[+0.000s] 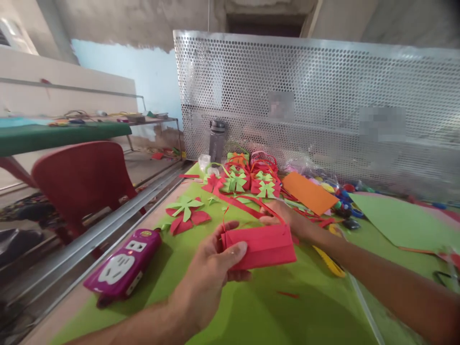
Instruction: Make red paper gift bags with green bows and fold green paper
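Observation:
A flat red paper bag (264,247) with a thin red handle is tilted above the green table top. My left hand (219,258) grips its left end, thumb across the front and fingers behind. Beyond the bag, my right hand (276,213) reaches in among red paper strips (239,205); its fingers are partly hidden by the handle, and what they hold, if anything, cannot be made out. To the left lie a green paper flower (186,208) and red paper petals (190,221). Several red bags with green bows (235,182) stand behind.
A purple power strip (125,263) lies at the table's left edge. Orange paper (309,192), a yellow cutter (329,261) and green sheets (398,220) are on the right. A grey bottle (217,141) stands before a perforated metal panel (305,96). A red chair (84,184) is at left.

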